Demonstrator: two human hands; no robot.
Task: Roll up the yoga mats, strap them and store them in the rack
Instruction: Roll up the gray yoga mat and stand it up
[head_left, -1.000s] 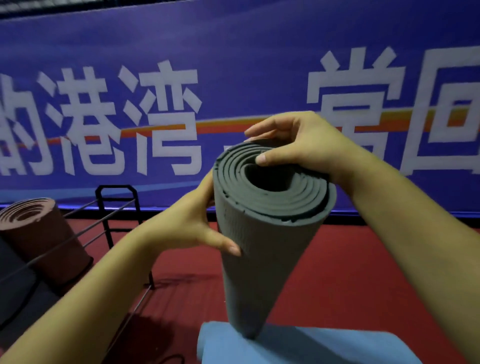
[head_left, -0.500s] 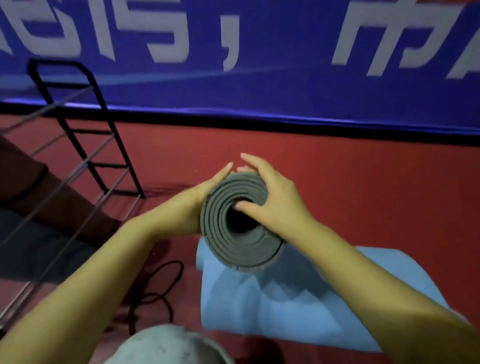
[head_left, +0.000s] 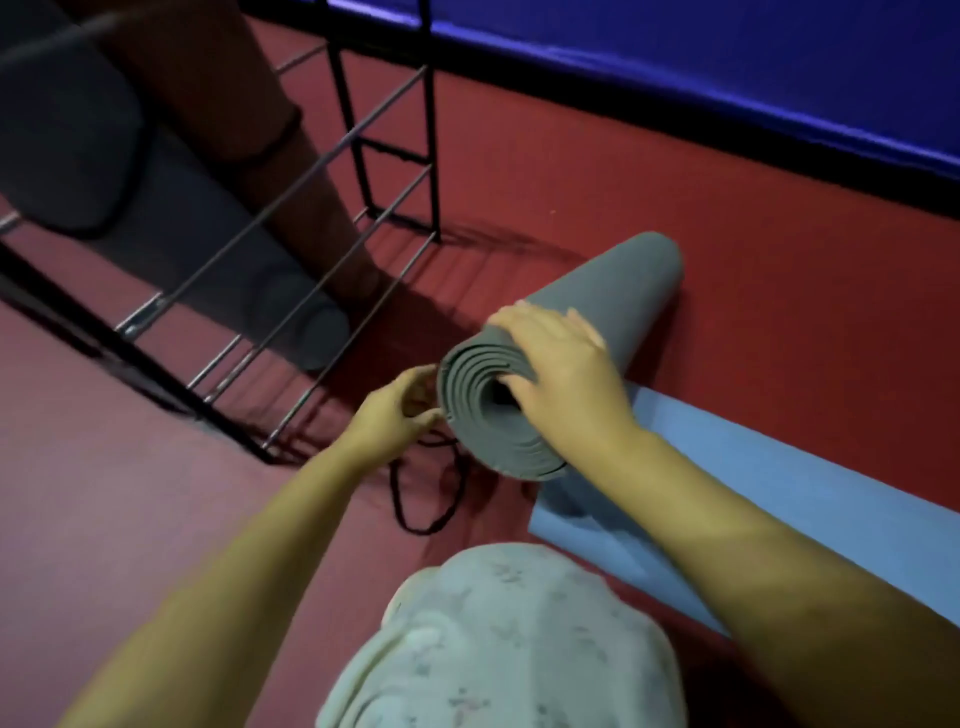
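The rolled grey mat (head_left: 566, 358) lies on the red floor (head_left: 753, 260) directly under the hands, its long axis running away from the person and up to the right toward the blue wall padding (head_left: 727, 67), the spiral end facing back at the hands. The right hand (head_left: 563, 374) is the nearer one: it drapes over the near end with fingers curled on the top of the roll and the thumb hooked into the core. The left hand (head_left: 400, 410) sits just left of the spiral, fingers curled and pinched together beside the roll's edge; what it pinches I cannot tell. The black strap (head_left: 431, 499) loops on the floor just below the left hand, and the rack (head_left: 291, 249) stands further left. Half a second ago the mat stood upright on the flat blue mat (head_left: 779, 519); now it lies flat, so strapping looks next.
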